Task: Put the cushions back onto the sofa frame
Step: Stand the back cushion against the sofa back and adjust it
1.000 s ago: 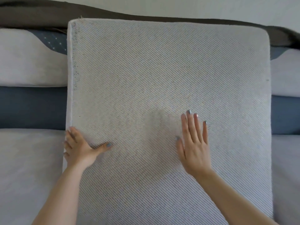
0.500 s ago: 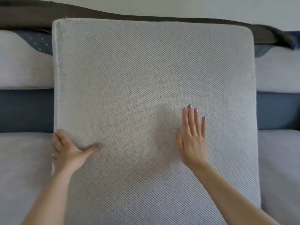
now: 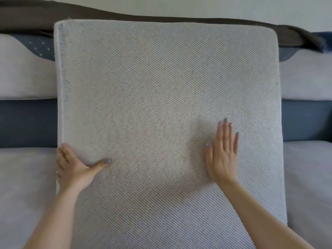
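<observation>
A large light-grey woven seat cushion [image 3: 161, 96] fills the middle of the view, lying over the sofa frame [image 3: 27, 123], whose dark blue fabric shows on both sides. My left hand [image 3: 77, 169] grips the cushion's left edge, thumb on top and fingers curled round the side. My right hand [image 3: 222, 153] lies flat on the cushion's top face, right of centre, fingers straight and together. The cushion's near end runs out of the bottom of the view.
Pale grey seat cushions lie to the left [image 3: 23, 186] and right [image 3: 309, 177]. Grey back cushions [image 3: 23, 72] stand behind them. A dark brown cloth [image 3: 36, 17] drapes along the sofa's back, with a pale wall [image 3: 233, 6] beyond.
The cushion has shifted left in the view. My right hand has slid to the right across its top. My left hand keeps its grip on the left edge.
</observation>
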The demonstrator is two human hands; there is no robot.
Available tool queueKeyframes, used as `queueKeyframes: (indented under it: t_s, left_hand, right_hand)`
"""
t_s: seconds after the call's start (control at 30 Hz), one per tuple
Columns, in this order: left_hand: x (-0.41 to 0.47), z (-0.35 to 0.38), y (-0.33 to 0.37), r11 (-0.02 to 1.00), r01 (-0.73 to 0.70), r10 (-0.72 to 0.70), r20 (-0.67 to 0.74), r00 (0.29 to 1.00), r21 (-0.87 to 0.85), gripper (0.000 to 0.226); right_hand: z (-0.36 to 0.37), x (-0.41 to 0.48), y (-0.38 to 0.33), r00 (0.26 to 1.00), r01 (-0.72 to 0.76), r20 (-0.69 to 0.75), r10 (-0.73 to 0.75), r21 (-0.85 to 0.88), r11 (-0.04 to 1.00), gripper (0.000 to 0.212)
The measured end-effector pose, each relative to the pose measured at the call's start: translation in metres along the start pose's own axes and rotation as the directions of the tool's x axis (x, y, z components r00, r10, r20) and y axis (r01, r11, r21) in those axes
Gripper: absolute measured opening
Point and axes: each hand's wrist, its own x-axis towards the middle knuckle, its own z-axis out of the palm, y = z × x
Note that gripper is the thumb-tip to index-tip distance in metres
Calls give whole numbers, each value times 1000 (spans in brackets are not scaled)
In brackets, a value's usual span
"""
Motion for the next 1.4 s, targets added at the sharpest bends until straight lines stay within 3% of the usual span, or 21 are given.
queueKeyframes:
  t_s: [0.13,0.3,0.43,0.57,0.67,0.77,0.9,1.0,1.13,1.27,1.4]
  left_hand:
    - [0,-1,-3,1000,1,-1,9,1000,4,152]
    - [-2,-1,-1,1000,8,-8,4,1000,-2,153]
    - [-4,-4,1,1000,10,-10,17,1000,5,166]
    - [-3,-3,-1,1000,19,-19,34,999,23,172]
    - [-2,-2,-3,999,12,-13,30,999,37,181]
    - [-2,-1,-3,1000,8,-9,28,1000,25,183]
    - [-3,-2,-2,1000,2,-2,27,1000,11,177]
    - [-3,0,0,1000,2,-3,24,1000,15,171]
    - [-3,-2,-1,1000,7,-7,9,1000,13,169]
    - [-3,-1,0,1000,2,-2,12,1000,-12,165]
    - [-2,-1,-1,1000,3,-3,-2,1000,-4,151]
  right_hand:
    - [3,-16,1,996,-5,84,9,-46,999,62]
    - [-4,4,13,997,-79,-10,80,29,996,59]
    - [-5,2,34,999,-3,35,4,-16,1000,61]
    - [-11,8,39,962,-265,-59,268,58,963,60]
    - [-3,-6,40,968,-252,-14,252,2,968,62]
    - [-5,-8,43,923,-371,-99,373,39,928,62]
    - [2,-13,43,933,-360,-22,360,1,933,62]
    - [-5,-10,44,901,-419,-102,422,51,906,62]
    - [-3,-12,47,912,-408,-34,409,45,912,63]
    - [-9,-5,48,881,-455,-112,461,70,888,63]
    - [-5,-3,51,919,-393,-1,394,35,919,65]
